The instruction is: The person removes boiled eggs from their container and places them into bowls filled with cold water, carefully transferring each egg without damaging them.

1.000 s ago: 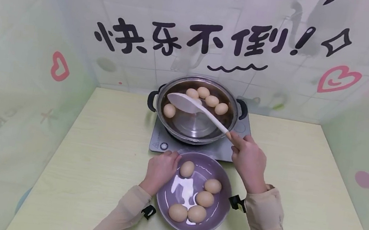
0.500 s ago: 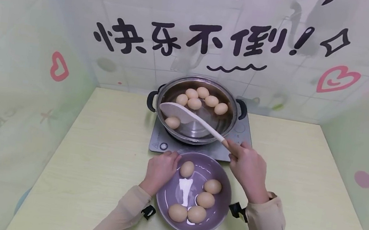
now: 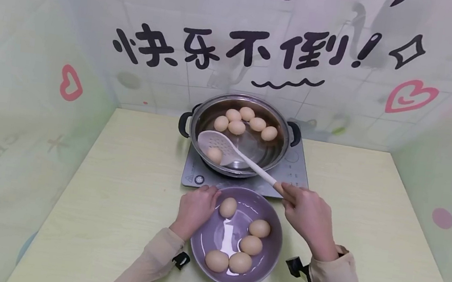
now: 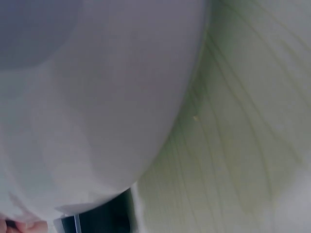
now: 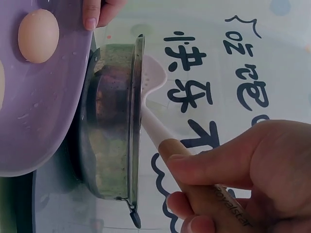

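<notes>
My right hand [image 3: 310,217] grips the wooden handle of a white slotted spoon [image 3: 254,165]. Its perforated head is at the front left of a steel pot [image 3: 258,150]. One egg [image 3: 214,155] overlaps that head; whether it is lifted or merely lies against it, I cannot tell. Several more eggs [image 3: 236,127] sit towards the back of the pot. With its fingers at the upper left rim, my left hand [image 3: 196,209] holds a purple bowl [image 3: 207,237], where several brown eggs [image 3: 240,262] lie. The left wrist view shows mostly the bowl's pale outside [image 4: 107,107].
Under the pot is a grey induction cooker [image 3: 299,169], just beyond the bowl. Black handles [image 3: 184,123] stick out at the pot's sides. A printed backdrop [image 3: 233,15] rises behind the pale wooden table [image 3: 129,171].
The slotted spoon's head has moved forward-left to near within the pot, towards me, and the single egg shifted with it. My right hand came nearer and slightly right. The left hand stayed on the bowl.
</notes>
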Tool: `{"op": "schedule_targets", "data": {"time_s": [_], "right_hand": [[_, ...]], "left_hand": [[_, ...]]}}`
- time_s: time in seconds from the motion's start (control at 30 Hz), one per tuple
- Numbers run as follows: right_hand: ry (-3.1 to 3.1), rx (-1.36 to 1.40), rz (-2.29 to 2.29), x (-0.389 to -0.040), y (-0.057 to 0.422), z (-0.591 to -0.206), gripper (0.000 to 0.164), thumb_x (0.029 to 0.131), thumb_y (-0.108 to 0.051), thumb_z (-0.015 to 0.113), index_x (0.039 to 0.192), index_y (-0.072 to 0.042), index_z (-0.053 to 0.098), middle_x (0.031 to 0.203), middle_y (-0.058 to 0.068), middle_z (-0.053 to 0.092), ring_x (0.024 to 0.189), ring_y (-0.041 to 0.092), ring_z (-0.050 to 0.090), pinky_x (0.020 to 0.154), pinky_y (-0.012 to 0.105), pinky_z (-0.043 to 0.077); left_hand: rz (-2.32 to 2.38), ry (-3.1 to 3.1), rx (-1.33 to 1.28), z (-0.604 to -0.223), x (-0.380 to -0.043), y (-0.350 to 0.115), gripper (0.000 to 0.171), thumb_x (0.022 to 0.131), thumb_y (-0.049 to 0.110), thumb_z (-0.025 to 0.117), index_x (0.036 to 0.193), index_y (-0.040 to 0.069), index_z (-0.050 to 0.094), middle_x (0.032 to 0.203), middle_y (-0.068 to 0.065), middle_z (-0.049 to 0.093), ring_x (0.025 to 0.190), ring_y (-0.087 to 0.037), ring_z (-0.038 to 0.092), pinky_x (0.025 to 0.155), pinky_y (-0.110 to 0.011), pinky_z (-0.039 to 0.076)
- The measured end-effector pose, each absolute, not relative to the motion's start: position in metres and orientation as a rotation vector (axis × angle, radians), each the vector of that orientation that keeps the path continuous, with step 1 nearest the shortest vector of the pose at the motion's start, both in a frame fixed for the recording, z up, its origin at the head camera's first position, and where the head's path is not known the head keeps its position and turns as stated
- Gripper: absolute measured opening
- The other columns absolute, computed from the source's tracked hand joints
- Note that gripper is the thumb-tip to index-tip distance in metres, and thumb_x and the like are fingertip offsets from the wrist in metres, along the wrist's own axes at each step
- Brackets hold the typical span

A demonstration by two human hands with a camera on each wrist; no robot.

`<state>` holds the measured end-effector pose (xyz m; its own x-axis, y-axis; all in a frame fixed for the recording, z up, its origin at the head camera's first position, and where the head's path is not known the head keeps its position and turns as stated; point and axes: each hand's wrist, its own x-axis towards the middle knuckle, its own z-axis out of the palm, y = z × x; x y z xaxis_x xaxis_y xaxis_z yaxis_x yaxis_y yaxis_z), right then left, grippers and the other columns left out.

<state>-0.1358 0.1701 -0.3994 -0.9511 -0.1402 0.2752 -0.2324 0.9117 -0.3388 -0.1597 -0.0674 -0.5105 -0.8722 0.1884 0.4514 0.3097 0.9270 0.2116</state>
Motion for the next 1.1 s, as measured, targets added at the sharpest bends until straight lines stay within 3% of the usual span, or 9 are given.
{"op": "schedule_targets", "data": {"time_s": [0.37,0.77,0.87,1.1], "right_hand": [[-2.896,0.287,0.592,-0.14,0.176,-0.393,0.025,0.067,0.0,0.068,0.088,-0.014,0.068,0.058,-0.001,0.056,0.046,0.015,0.042,0.04,0.03,0.032],[-2.953,0.371,0.486,-0.14,0.184,-0.386,0.007,0.074,-0.008,0.068,0.076,-0.014,0.064,0.051,-0.004,0.046,0.045,0.015,0.041,0.041,0.031,0.032],[-3.006,0.401,0.501,-0.142,0.186,-0.382,0.011,0.077,-0.01,0.066,0.071,-0.014,0.058,0.05,-0.004,0.041,0.045,0.014,0.04,0.042,0.03,0.031],[-3.113,0.452,0.611,-0.141,0.196,-0.374,0.004,0.082,-0.014,0.063,0.079,-0.012,0.062,0.051,-0.005,0.04,0.046,0.011,0.037,0.044,0.027,0.031]], "left_hand": [[-0.392,-2.647,-0.359,-0.509,-0.16,-0.067,0.022,0.087,0.027,0.058,0.072,0.011,0.06,0.061,-0.004,0.056,0.043,-0.026,0.053,0.036,-0.036,0.038],[-0.394,-2.653,-0.353,-0.51,-0.159,-0.067,0.021,0.087,0.027,0.058,0.074,0.011,0.061,0.062,-0.004,0.056,0.044,-0.027,0.053,0.037,-0.037,0.038],[-0.394,-2.652,-0.359,-0.51,-0.159,-0.067,0.021,0.087,0.027,0.058,0.074,0.011,0.06,0.062,-0.004,0.056,0.043,-0.027,0.053,0.036,-0.036,0.038],[-0.39,-2.655,-0.365,-0.51,-0.16,-0.067,0.02,0.088,0.027,0.058,0.075,0.011,0.061,0.063,-0.004,0.057,0.044,-0.026,0.053,0.037,-0.036,0.038]]}}
